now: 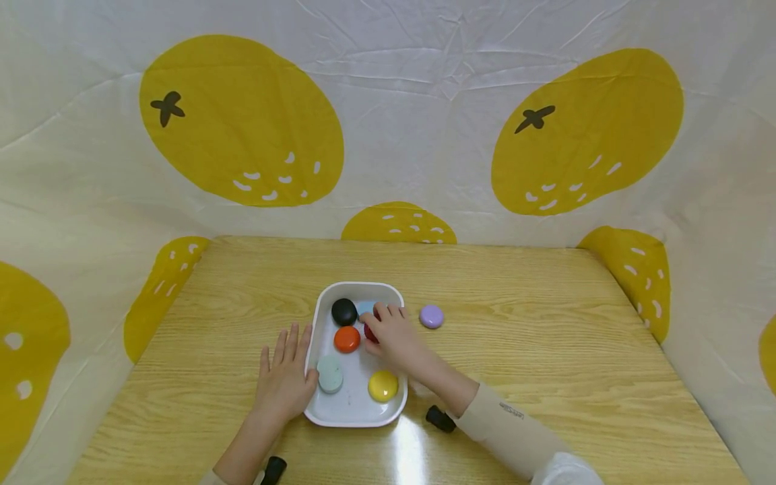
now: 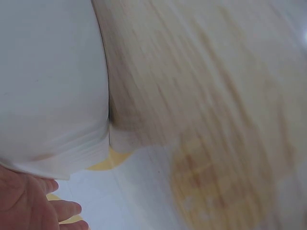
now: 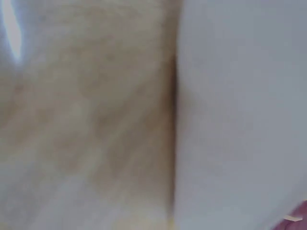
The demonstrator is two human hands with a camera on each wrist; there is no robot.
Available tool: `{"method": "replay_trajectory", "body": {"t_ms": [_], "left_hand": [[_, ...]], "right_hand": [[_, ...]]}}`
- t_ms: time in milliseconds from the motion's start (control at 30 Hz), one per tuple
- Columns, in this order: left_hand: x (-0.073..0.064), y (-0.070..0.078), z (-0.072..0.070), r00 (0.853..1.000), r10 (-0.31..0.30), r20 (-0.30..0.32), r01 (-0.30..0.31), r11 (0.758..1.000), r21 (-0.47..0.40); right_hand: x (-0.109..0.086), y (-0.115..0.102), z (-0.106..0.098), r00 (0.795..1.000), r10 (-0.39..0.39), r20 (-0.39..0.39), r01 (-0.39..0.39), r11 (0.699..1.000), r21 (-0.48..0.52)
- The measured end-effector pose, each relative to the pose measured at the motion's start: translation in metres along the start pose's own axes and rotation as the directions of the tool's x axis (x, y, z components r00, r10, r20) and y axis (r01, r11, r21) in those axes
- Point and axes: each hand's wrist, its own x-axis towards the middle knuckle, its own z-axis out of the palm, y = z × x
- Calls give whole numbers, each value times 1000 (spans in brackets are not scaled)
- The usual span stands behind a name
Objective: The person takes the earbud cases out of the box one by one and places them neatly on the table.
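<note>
A white tray (image 1: 354, 409) holds several smooth round pieces. My right hand (image 1: 397, 339) reaches over its right side and grips a dark red round piece (image 1: 369, 333) between thumb and fingers, covering most of it. Just beyond those fingers a light blue piece (image 1: 366, 307) is partly hidden. Left of them lie a black piece (image 1: 344, 312) and an orange-red one (image 1: 347, 339). A pale green piece (image 1: 330, 374) and a yellow one (image 1: 383, 386) are nearer the front. My left hand (image 1: 285, 378), fingers straight, rests against the tray's left wall, also seen in the left wrist view.
A glossy purple piece (image 1: 432, 316) lies on the wooden table (image 1: 545, 323) right of the tray. Behind the table hangs a white cloth (image 1: 418, 148) with large yellow fruit prints. A black wrist device (image 1: 440, 418) sits under the right forearm.
</note>
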Motion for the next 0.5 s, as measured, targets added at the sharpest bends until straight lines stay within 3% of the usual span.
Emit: {"method": "replay_trajectory", "body": {"t_ms": [133, 267, 500], "left_hand": [[0, 0, 0, 1000, -4, 5, 4, 1000, -3], [0, 0, 0, 1000, -7, 3, 7, 1000, -8], [0, 1, -1, 1000, -2, -1, 2, 1000, -13]], "right_hand": [[-1, 12, -15, 996, 56, -76, -51, 996, 72], [-4, 28, -24, 985, 143, -98, -130, 982, 134], [-19, 62, -23, 957, 256, -134, -240, 963, 122]]}}
